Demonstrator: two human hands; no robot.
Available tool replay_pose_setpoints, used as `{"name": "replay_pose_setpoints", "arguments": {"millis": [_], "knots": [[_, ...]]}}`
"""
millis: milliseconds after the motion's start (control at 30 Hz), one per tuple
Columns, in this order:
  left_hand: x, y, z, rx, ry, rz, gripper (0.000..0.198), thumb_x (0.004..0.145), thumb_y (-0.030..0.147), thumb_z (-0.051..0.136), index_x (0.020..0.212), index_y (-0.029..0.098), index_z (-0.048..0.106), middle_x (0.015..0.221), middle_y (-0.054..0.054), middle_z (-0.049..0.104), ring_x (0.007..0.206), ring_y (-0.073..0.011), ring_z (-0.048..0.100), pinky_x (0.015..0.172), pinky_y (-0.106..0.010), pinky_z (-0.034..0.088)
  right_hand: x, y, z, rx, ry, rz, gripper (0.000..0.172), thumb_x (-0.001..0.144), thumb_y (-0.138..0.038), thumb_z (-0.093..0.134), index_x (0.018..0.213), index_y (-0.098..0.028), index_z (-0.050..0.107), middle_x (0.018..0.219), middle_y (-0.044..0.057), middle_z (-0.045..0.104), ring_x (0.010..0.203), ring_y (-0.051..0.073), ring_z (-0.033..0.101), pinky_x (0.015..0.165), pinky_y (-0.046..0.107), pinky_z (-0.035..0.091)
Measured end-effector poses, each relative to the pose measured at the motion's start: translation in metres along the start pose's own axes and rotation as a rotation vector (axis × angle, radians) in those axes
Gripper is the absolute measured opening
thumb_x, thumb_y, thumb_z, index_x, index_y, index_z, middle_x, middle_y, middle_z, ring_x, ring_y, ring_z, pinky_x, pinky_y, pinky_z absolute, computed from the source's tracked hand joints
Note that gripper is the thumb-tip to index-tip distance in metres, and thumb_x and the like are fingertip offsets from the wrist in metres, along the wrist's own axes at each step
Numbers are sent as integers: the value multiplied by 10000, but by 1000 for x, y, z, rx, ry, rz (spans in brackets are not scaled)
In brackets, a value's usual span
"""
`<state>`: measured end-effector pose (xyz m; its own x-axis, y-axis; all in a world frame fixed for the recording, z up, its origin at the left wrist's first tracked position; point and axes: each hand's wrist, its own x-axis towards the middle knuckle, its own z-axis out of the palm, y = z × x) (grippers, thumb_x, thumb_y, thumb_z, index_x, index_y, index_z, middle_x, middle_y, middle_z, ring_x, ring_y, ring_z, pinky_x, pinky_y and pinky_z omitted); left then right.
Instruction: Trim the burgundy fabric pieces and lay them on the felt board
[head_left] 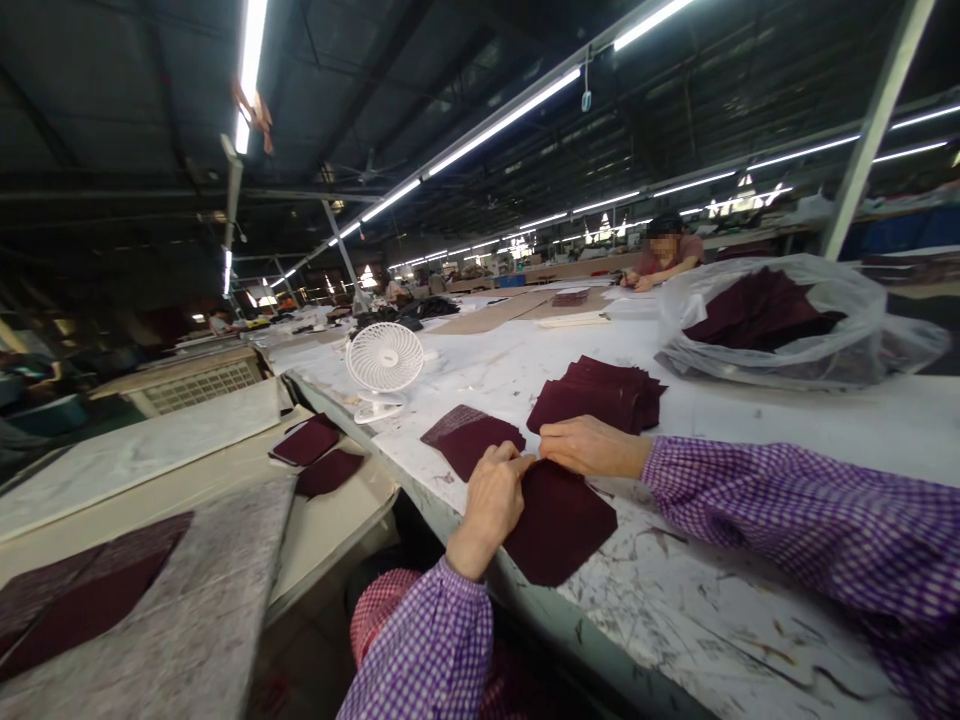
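Observation:
A maroon cut fabric piece [562,525] lies by the table's front edge, its near corner jutting slightly past it. My left hand [495,495] is closed at this piece's upper left edge, thumb and forefinger together. Opposite it, my right hand [585,445] pinches the same far edge, and the fingertips of both hands almost meet. Exactly how much cloth sits between the fingers is hidden. Just beyond my right hand rises a fanned stack of maroon fabric pieces [596,390]. Left of my hands lies another maroon pile [476,440] with a greyish speckled piece at its end.
A white clip fan [385,360] stands at the table's left edge. A clear plastic bag [772,370] of maroon pieces sits at right. Across the white table [787,450] a co-worker [664,260] leans over. More maroon pieces [330,472] lie on a lower surface at left.

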<state>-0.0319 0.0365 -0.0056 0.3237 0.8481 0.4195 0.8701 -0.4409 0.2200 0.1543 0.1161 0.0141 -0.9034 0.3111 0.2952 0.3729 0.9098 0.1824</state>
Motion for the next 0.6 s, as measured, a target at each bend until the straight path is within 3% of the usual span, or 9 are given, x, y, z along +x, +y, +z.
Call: {"name": "replay_pose_setpoints", "arguments": {"millis": [200,400,500,600], "knots": [[0,3,-2,94,-66,46,411,851,62,348,1005,241,685,893,-55,544,824,-187,459,783,-306,393,2,-1,-1,-126,-44,-64,265,931,-173,368,805,-140,598,794,51,550,708,151,486,600,271,357],[0,5,-4,136,-89,62,426,838,42,341,1049,232,658,936,-66,542,835,-199,463,805,-331,391,-3,3,-3,-201,-90,-134,194,915,-142,411,904,-148,604,900,65,576,782,174,496,604,282,362],[0,5,-5,162,-92,65,401,852,60,336,1000,228,668,946,-63,543,849,-200,471,809,-333,397,-8,6,-6,-197,-95,-55,215,920,-146,401,887,-145,613,899,72,577,802,185,505,628,285,384],[1,7,-5,173,-95,65,384,849,62,346,962,226,674,949,-58,542,859,-194,481,817,-329,406,-7,0,-10,-47,0,64,247,925,-133,367,952,-141,612,934,77,577,837,180,527,698,286,420]]}}
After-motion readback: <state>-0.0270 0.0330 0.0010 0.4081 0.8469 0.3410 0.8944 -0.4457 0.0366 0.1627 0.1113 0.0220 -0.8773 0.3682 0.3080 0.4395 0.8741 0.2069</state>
